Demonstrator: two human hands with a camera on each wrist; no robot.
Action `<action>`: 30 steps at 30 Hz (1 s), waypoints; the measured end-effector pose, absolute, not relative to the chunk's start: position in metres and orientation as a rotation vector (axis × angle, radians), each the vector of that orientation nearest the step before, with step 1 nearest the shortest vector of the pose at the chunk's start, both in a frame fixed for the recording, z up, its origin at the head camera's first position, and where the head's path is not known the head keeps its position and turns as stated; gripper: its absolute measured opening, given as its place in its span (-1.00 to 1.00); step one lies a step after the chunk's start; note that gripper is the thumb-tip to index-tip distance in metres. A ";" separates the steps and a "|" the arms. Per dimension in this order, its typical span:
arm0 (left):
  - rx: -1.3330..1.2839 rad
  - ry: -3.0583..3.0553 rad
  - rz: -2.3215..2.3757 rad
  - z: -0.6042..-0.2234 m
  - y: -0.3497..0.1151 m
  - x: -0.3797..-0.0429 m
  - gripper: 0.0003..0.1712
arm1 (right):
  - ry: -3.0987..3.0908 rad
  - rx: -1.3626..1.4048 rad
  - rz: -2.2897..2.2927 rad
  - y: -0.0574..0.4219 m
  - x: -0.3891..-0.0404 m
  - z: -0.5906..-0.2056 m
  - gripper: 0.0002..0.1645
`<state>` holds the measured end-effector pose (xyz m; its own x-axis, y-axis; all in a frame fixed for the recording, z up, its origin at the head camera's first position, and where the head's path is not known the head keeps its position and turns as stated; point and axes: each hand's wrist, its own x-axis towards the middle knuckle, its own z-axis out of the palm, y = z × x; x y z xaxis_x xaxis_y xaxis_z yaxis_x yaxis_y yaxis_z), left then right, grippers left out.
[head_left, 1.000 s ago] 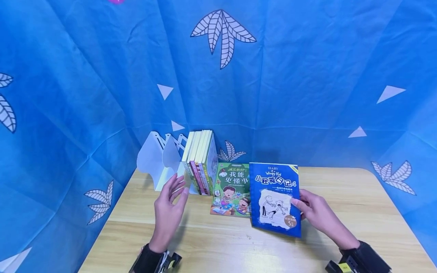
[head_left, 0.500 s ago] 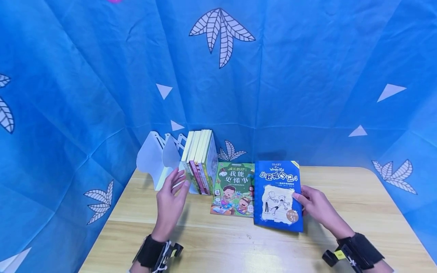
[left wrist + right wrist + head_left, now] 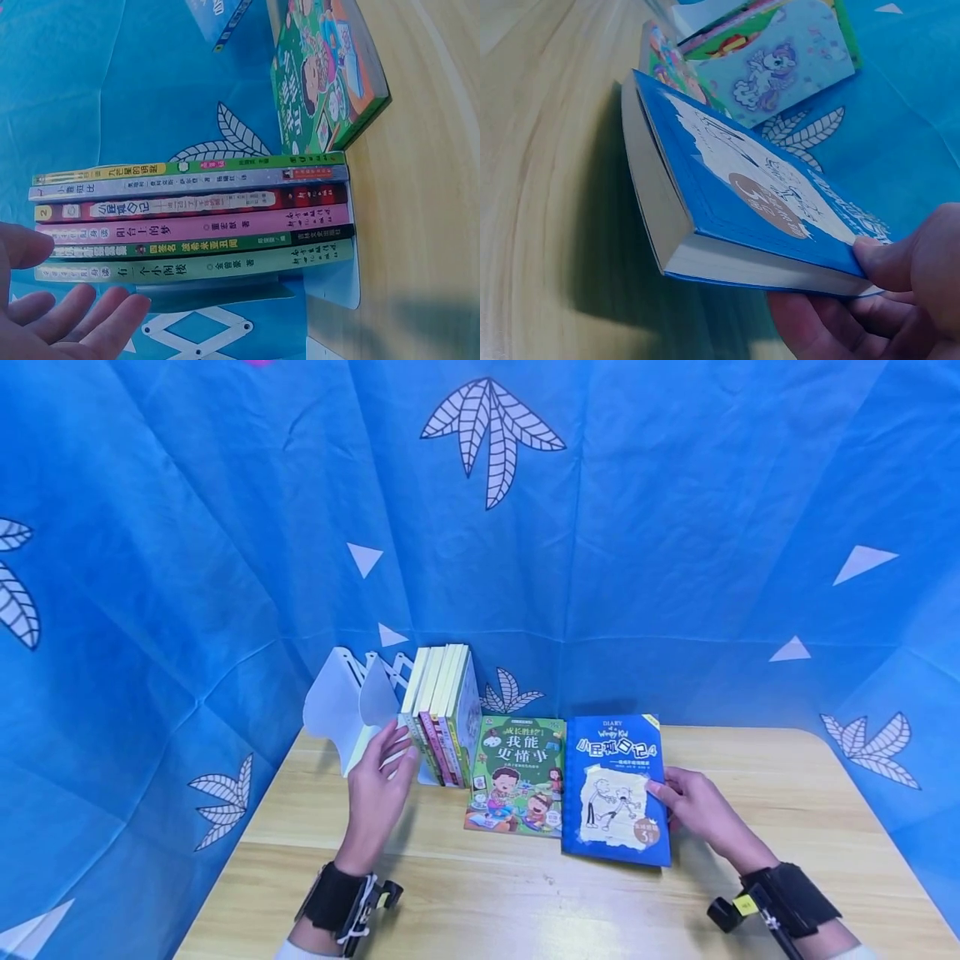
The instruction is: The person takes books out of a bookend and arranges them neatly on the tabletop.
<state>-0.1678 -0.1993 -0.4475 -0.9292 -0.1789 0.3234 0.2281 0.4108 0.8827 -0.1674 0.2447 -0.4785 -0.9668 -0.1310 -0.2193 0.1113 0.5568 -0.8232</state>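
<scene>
My right hand [image 3: 697,806] grips the right edge of a blue paperback book [image 3: 613,789], thumb on its cover and fingers beneath. In the right wrist view the blue book [image 3: 735,172] is tilted, with a shadow under it on the table. Just left of it, a green picture book [image 3: 517,775] lies face up. My left hand [image 3: 378,789] holds nothing, its fingers relaxed near the row of upright books [image 3: 438,718]. Several coloured spines [image 3: 195,217] show in the left wrist view, with the left hand's fingers [image 3: 112,322] beside them.
A white expandable bookend [image 3: 333,706] stands at the left of the upright books, its lattice partly spread. The wooden table [image 3: 480,902] runs up to a blue cloth backdrop [image 3: 637,568] with leaf prints at the back and sides.
The blue book in my right hand has shifted slightly right, uncovering more of the green book, and its lower edge has risen in view. My left hand has moved slightly toward the upright books.
</scene>
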 end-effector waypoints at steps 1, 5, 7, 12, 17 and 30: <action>-0.050 -2.304 -1.526 -0.447 -0.199 -0.169 -0.36 | 2.516 -0.029 -1.386 0.246 -0.168 -0.479 -0.54; -0.082 -2.325 -1.495 -0.446 -0.200 -0.174 -0.38 | 2.425 -0.060 -1.455 0.253 -0.173 -0.482 -0.53; -0.093 -2.334 -1.477 -0.447 -0.200 -0.176 -0.39 | 2.390 -0.066 -1.475 0.256 -0.175 -0.483 -0.53; -0.072 -2.361 -1.433 -0.448 -0.201 -0.181 -0.36 | 2.372 -0.012 -1.468 0.260 -0.181 -0.489 -0.55; -0.061 -2.379 -1.353 -0.450 -0.197 -0.186 -0.37 | 2.382 -0.004 -1.452 0.260 -0.188 -0.493 -0.57; -0.047 -2.356 -1.293 -0.450 -0.190 -0.195 -0.39 | 2.482 0.073 -1.366 0.253 -0.210 -0.504 -0.59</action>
